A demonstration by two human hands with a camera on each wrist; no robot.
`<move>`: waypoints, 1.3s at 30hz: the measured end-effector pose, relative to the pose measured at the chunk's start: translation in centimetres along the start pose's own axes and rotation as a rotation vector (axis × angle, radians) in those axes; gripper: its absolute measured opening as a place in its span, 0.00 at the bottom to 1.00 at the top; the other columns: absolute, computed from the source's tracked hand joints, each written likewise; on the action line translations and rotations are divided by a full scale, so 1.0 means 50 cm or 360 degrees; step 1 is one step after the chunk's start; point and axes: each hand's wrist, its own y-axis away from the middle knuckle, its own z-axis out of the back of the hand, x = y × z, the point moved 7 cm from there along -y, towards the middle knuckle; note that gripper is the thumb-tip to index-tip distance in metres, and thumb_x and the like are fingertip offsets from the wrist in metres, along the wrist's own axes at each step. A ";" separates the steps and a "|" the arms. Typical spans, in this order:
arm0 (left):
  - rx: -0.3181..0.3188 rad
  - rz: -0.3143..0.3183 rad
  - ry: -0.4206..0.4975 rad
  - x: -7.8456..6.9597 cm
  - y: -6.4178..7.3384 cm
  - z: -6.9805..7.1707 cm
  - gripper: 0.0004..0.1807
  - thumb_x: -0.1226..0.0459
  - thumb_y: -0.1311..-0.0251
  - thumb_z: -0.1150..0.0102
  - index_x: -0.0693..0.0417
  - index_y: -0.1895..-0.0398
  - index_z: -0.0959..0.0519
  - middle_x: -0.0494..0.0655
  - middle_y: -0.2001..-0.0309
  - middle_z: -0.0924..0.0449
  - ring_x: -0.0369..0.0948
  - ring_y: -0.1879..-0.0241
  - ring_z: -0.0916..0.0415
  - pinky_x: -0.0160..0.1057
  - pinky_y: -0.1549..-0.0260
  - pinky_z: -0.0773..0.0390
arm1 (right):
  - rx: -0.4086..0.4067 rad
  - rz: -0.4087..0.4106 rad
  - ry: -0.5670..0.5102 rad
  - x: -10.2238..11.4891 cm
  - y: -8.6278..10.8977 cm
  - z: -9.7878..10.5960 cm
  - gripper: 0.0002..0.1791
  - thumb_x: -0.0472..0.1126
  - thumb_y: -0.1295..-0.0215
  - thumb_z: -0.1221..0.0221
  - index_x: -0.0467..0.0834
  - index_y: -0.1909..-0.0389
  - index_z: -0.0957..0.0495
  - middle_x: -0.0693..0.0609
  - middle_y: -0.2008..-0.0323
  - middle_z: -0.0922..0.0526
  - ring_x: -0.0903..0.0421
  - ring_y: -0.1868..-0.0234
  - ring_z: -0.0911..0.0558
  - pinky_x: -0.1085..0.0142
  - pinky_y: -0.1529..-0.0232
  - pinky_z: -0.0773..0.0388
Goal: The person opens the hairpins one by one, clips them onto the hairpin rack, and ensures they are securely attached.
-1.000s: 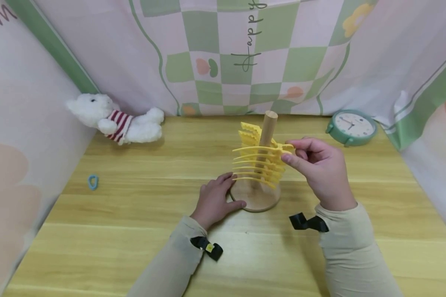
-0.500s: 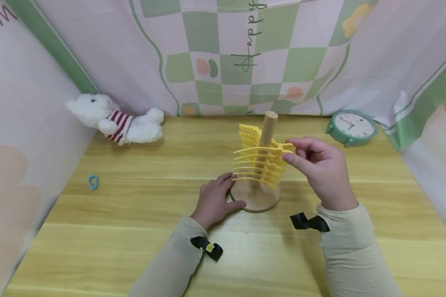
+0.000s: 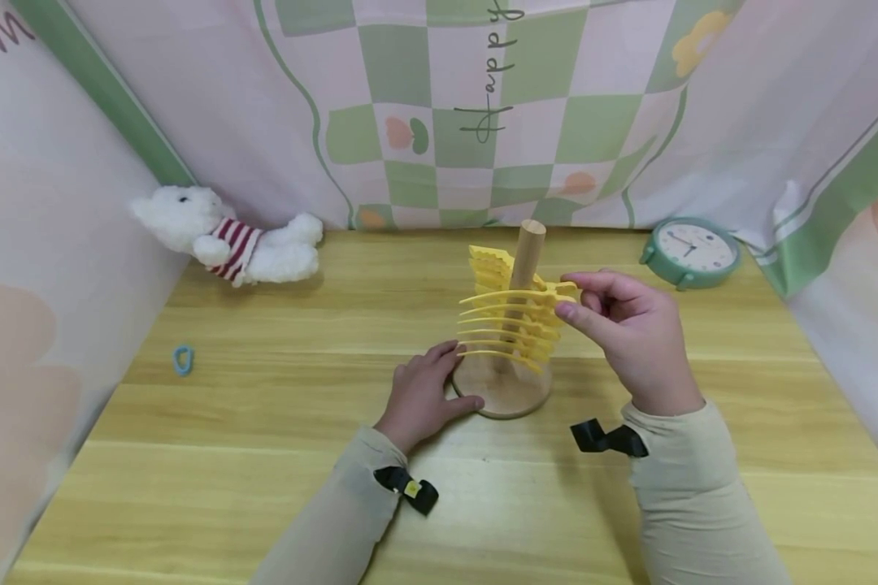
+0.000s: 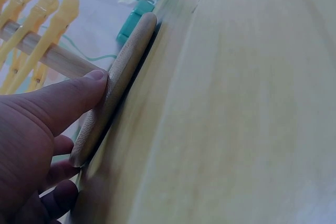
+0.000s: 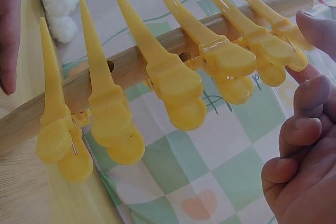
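Observation:
A wooden stand (image 3: 503,396) with a round base and upright post (image 3: 530,248) stands on the table. Several yellow alligator hair clips (image 5: 176,80) are lined up along the post, one above another, their long prongs on either side of it. My right hand (image 3: 632,337) pinches the handle end of the topmost hair clip (image 3: 551,292) between thumb and forefinger; its other fingers are curled in. With thumb on top and fingers around the edge, my left hand (image 3: 424,396) holds the base. The left wrist view shows that thumb (image 4: 79,95) near the post's foot.
A white plush toy (image 3: 227,236) in a striped top lies at the back left. A green round clock (image 3: 691,252) lies at the back right. On the left part of the table is a small blue ring-shaped item (image 3: 183,359). A patterned curtain (image 3: 468,106) hangs behind.
The topmost clip's far prong has dropped closer to the ones below, so its jaws have closed in on the post. Both hands stay almost in place.

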 end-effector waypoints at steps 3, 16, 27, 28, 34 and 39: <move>0.0001 0.0004 0.0000 0.000 0.000 0.001 0.45 0.39 0.44 0.33 0.47 0.26 0.32 0.45 0.25 0.38 0.51 0.36 0.31 0.52 0.44 0.37 | -0.0016 -0.0006 0.0011 0.001 0.001 0.003 0.16 0.26 0.40 0.34 0.32 0.50 0.17 0.51 0.73 0.27 0.56 0.71 0.32 0.73 0.74 0.34; -0.0003 0.0011 0.0055 0.004 0.006 0.002 0.44 0.40 0.44 0.32 0.48 0.26 0.32 0.44 0.25 0.38 0.52 0.34 0.32 0.53 0.44 0.38 | -0.0023 0.0061 -0.0055 0.003 0.001 0.009 0.13 0.23 0.34 0.41 0.28 0.50 0.19 0.49 0.66 0.20 0.56 0.65 0.24 0.72 0.63 0.25; 0.0001 0.0031 0.0100 0.009 0.004 0.001 0.45 0.41 0.44 0.31 0.48 0.26 0.33 0.44 0.25 0.39 0.52 0.32 0.35 0.56 0.42 0.40 | 0.0028 0.0079 0.0026 0.010 0.001 0.005 0.13 0.22 0.35 0.41 0.29 0.50 0.19 0.50 0.65 0.20 0.54 0.64 0.25 0.71 0.62 0.26; 0.0005 0.0030 0.0106 0.009 0.003 0.002 0.45 0.41 0.44 0.31 0.48 0.26 0.33 0.45 0.25 0.39 0.52 0.32 0.35 0.56 0.42 0.40 | 0.0026 0.0078 0.0028 0.010 0.001 0.006 0.13 0.22 0.35 0.41 0.29 0.50 0.19 0.50 0.65 0.20 0.54 0.64 0.25 0.71 0.62 0.26; 0.0015 0.0030 0.0118 0.006 -0.001 0.001 0.45 0.42 0.45 0.31 0.48 0.26 0.33 0.45 0.24 0.39 0.53 0.31 0.36 0.57 0.42 0.40 | 0.0022 0.0088 0.0009 0.010 0.001 0.009 0.14 0.21 0.36 0.41 0.28 0.51 0.19 0.50 0.65 0.20 0.54 0.64 0.25 0.71 0.62 0.26; 0.0011 0.0025 0.0120 0.005 -0.003 -0.001 0.45 0.42 0.44 0.31 0.47 0.26 0.33 0.45 0.25 0.39 0.53 0.31 0.35 0.57 0.42 0.40 | 0.0019 0.0102 -0.0011 0.009 0.002 0.010 0.13 0.21 0.36 0.41 0.28 0.51 0.19 0.48 0.66 0.20 0.54 0.64 0.26 0.71 0.63 0.26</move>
